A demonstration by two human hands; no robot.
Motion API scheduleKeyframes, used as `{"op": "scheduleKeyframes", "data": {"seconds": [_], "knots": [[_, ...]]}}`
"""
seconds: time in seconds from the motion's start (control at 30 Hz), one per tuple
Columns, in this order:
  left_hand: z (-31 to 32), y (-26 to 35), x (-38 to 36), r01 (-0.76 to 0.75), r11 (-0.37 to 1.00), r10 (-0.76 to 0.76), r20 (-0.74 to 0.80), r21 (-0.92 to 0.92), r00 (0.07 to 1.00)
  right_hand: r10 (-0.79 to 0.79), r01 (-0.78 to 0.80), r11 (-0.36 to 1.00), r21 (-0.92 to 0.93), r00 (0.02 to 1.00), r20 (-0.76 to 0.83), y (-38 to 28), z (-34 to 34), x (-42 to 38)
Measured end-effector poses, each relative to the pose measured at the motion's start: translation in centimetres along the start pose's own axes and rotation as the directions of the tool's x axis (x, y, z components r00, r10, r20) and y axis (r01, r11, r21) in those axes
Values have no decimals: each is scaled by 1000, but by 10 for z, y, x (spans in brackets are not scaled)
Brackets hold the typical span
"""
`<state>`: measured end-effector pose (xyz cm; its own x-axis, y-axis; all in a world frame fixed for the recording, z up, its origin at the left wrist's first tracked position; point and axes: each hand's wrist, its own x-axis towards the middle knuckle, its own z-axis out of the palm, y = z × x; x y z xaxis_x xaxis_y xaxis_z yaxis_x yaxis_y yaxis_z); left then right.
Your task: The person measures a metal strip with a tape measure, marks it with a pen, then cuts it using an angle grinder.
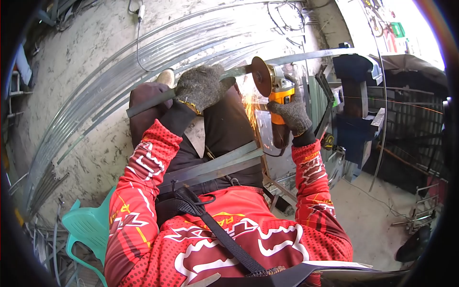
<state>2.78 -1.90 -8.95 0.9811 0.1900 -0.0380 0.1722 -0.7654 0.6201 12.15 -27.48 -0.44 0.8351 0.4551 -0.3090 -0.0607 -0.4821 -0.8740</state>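
Observation:
My left hand [200, 87], in a grey knit glove, is wrapped round a flat metal bar [152, 102] held above my thighs. My right hand [292, 112], gloved alike, grips the yellow body of an angle grinder [283, 91]. The grinder's reddish-brown disc [261, 76] stands upright at the bar's right end; whether it touches is hard to see. Orange sparks [250, 107] spray below the disc, and a thin streak flies off to the right. Several flat metal pieces [224, 165] lie across my lap.
Long thin metal strips [95, 100] curve across the floor at left. Beyond the grinder, a pale metal strip [311, 56] reaches a dark blue metal stand [351, 91]. A green plastic chair [91, 220] is at lower left. Cables [287, 16] lie at the top.

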Motion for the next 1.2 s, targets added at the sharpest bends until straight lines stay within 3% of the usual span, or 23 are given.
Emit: {"op": "scheduleKeyframes", "data": {"seconds": [0.33,0.43,0.57,0.63,0.73,0.8,0.87,1.03,1.1,1.13,1.2], "knots": [[1,7,-4,12,1000,-11,75,-16,997,-8,8,1000,25,1000,1,2,-2,-2],[-1,11,-7,50,996,-55,78,72,995,-9,10,996,89,1000,-10,3,0,-5],[-5,11,-6,12,1000,-11,52,-10,999,-15,15,999,29,1000,-7,0,-2,-6],[-1,10,-6,10,1000,-10,51,0,999,2,9,976,216,999,-50,2,-2,-13],[1,9,-4,-78,997,78,-56,10,995,-13,31,934,355,998,-54,-5,-11,-26],[-1,9,-4,-32,999,31,32,8,999,-59,70,923,379,997,-41,-10,-20,-36],[-1,9,-4,-30,999,30,10,38,1000,-150,124,854,505,989,11,-26,-28,-50],[6,5,-4,-12,992,16,-30,129,999,-223,284,781,557,959,-177,-38,-46,-97],[28,-12,4,-64,984,63,11,166,998,-241,340,762,551,939,-245,-26,-64,-115],[8,6,2,18,993,-31,103,121,994,-237,341,752,564,939,-250,-20,-70,-124],[-5,15,2,8,989,-37,190,151,981,-231,378,736,562,920,-316,-8,-77,-140]]}}
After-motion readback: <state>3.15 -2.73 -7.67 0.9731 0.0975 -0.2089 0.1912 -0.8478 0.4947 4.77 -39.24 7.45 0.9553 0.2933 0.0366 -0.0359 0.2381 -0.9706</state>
